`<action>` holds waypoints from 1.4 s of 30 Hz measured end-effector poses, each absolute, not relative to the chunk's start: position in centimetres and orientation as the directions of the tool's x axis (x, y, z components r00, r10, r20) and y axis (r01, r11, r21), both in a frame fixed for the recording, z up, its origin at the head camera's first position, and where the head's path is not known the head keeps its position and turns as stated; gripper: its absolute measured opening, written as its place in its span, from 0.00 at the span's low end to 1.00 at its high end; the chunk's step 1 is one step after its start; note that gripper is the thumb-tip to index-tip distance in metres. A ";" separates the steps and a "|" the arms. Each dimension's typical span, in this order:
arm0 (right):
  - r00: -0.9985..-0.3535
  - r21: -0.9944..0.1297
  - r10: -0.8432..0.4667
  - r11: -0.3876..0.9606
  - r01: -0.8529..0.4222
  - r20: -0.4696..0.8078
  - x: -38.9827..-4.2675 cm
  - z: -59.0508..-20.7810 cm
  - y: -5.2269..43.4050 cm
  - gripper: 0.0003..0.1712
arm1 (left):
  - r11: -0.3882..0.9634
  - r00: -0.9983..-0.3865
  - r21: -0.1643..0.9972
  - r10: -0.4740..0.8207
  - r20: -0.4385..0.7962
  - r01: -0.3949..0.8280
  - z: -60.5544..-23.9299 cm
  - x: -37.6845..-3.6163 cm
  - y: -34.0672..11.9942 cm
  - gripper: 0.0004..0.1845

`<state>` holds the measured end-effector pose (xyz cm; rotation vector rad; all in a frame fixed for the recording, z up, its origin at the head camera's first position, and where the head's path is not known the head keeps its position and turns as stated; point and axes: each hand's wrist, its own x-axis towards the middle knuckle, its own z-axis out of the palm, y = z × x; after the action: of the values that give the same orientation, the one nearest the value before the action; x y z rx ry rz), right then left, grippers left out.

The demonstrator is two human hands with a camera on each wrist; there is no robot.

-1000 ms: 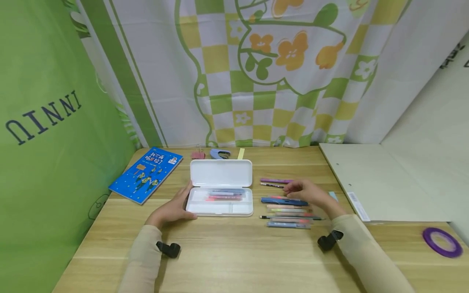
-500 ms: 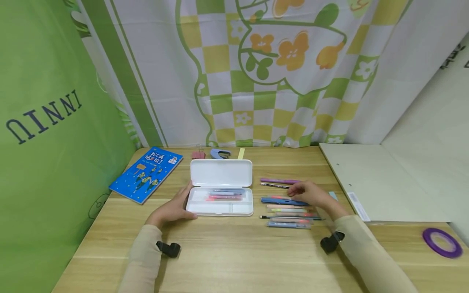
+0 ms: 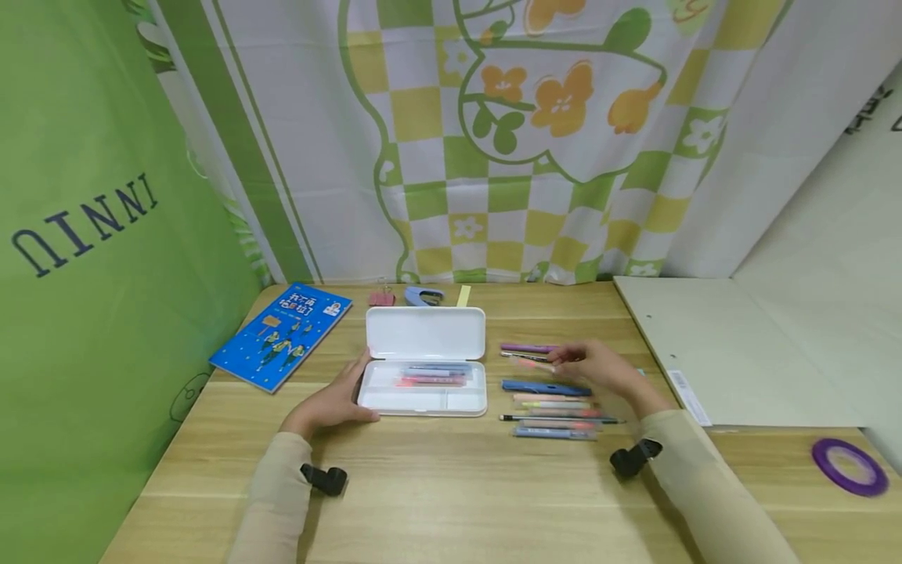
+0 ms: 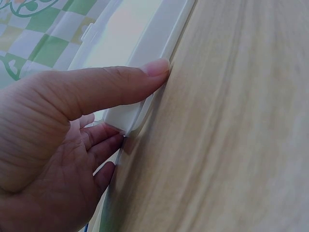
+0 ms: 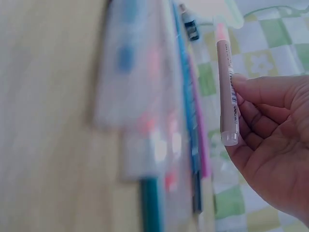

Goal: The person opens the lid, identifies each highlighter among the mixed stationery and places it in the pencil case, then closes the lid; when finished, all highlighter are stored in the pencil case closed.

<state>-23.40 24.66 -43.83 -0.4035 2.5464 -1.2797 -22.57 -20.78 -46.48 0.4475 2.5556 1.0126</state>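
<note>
A white pencil case (image 3: pixel 405 399) lies with its lid raised, several pens (image 3: pixel 435 374) in its back compartment. My left hand (image 3: pixel 331 403) holds the case's left end, the thumb on the front edge and the fingers around the corner, as the left wrist view shows. My right hand (image 3: pixel 599 372) pinches a highlighter (image 5: pixel 225 87) with a pale peach barrel and pink tip end between thumb and fingers. In the head view it sits just behind a blue pen (image 3: pixel 543 388), overlapping the area by a black-and-white pencil (image 3: pixel 517 356). A purple pen (image 3: pixel 528 347) lies farther back.
Several more pens and a dark pencil (image 3: pixel 514 418) lie in a row nearer the front. A blue book (image 3: pixel 282 337) is at left. Behind the case are a pink clip (image 3: pixel 381 299) and a lilac stapler (image 3: pixel 423 296). A white board (image 3: pixel 740 345) and purple tape roll (image 3: pixel 850 467) occupy the right.
My right hand has lifted the highlighter from beside the blue pen and shifted slightly back and left with it. The blue pen now shows in full. My left hand stays put.
</note>
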 end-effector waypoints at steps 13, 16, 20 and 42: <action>-0.865 -0.846 -0.502 0.458 -0.274 0.008 -23.4 -41.9 15.3 0.13 | 0.693 -0.886 0.704 0.414 -0.209 0.157 -46.4 -22.6 -20.8 0.63; -0.833 -0.844 -0.552 0.432 -0.317 0.030 -23.5 -41.9 12.1 0.11 | 0.693 -0.886 0.704 0.414 -0.209 0.158 -46.4 -22.5 -20.8 0.63; -0.805 -0.848 -0.592 0.404 -0.344 0.044 -23.5 -42.1 8.3 0.09 | 0.689 -0.884 0.707 0.418 -0.208 0.160 -46.3 -22.6 -20.8 0.63; -0.816 -0.763 -0.576 0.502 -0.408 0.057 -23.2 -44.7 3.2 0.06 | 0.689 -0.885 0.706 0.420 -0.203 0.165 -46.4 -22.6 -20.8 0.63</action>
<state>-23.24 3.17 -44.72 -0.8431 2.5396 -1.2067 -22.64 -20.80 -46.41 0.4585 2.5512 1.0180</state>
